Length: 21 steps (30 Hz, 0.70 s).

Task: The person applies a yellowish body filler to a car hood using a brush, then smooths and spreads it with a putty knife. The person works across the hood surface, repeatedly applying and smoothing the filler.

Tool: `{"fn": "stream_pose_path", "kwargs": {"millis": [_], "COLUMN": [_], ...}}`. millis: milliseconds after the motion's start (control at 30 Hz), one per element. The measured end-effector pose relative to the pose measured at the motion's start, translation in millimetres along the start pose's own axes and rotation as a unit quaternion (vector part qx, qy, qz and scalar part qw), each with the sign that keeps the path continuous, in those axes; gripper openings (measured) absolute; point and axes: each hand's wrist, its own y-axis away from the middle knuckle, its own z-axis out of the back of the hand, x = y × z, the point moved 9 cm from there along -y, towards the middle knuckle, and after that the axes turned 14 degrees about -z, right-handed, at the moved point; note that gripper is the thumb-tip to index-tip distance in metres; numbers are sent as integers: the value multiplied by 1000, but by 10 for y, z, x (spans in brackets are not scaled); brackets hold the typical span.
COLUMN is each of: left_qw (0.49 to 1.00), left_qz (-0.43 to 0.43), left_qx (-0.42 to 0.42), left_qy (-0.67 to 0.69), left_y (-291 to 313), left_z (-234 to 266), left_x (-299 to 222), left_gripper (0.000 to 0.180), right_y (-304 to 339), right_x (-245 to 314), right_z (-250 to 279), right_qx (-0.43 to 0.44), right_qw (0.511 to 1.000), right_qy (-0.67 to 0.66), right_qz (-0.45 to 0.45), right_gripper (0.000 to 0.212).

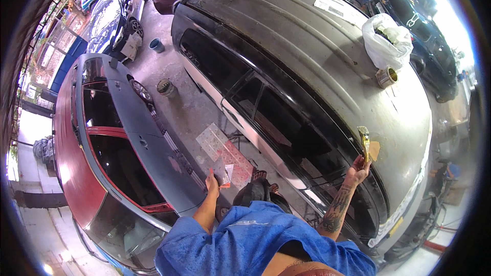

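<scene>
Printed white sheet point(335, 7) atop grey metal roof point(302, 41); right hand point(357, 173) clamping yellow paintbrush point(365, 145), bristles, long axis forward; left hand point(211, 184) gripping grey plate point(219, 169).

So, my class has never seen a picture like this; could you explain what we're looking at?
There is no machine here: a person in blue works bare-handed. One wide fisheye camera on their head looks down, so straight edges look bent. The right hand holds a yellow brush-like tool by the edge of a vehicle roof. On that roof are a white plastic bag, a tin and a tan piece. The left hand holds a flat grey piece, hard to identify.
</scene>
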Motion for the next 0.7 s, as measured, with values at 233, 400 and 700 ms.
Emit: {"fn": "stream_pose_path", "kwargs": {"millis": [233, 400, 700], "left_qw": [998, 995, 996], "left_qz": [-37, -57, -7], "left_qx": [-37, -79, -84], "left_qy": [-19, -32, 11], "left_y": [180, 301, 736], "left_z": [561, 853, 903], "left_x": [-161, -166, -125], "left_gripper": [52, 52, 56], "right_y": [61, 95, 53], "right_x": [-37, 19, 200], "right_z": [320, 414, 572], "right_qx": [-51, -36, -43], "right_qw": [997, 997, 996], "right_qy": [-54, -65, -75], "right_qz": [-12, -22, 2], "right_gripper": [21, 21, 23]}}
